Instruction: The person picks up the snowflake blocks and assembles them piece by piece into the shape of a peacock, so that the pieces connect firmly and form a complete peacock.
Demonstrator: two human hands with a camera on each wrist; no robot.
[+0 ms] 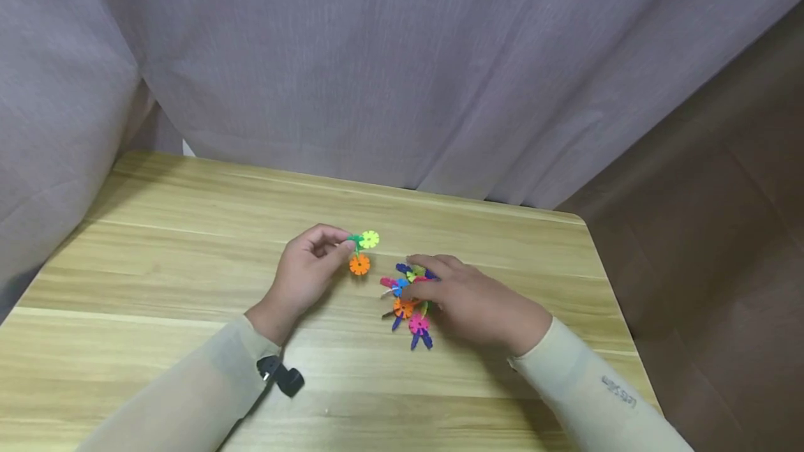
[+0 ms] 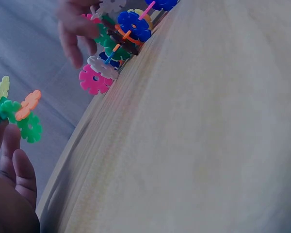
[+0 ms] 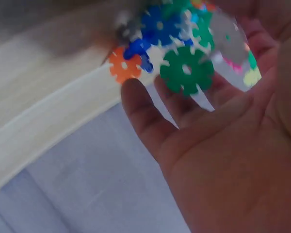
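My left hand hovers just above the wooden table and pinches a small cluster of joined snowflake discs: one green, one yellow-green, one orange. In the left wrist view that cluster sticks out past my left fingertips. My right hand lies over a pile of colourful discs, with loosely bent fingers touching its top. The right wrist view shows a green disc, an orange disc and blue discs in front of the right hand's fingers. Whether any disc is pinched there is unclear.
A grey curtain hangs close behind the table and on the left. The table's right edge drops to a brown floor. A small black clip sits on my left sleeve. Bare wood lies left of the hands.
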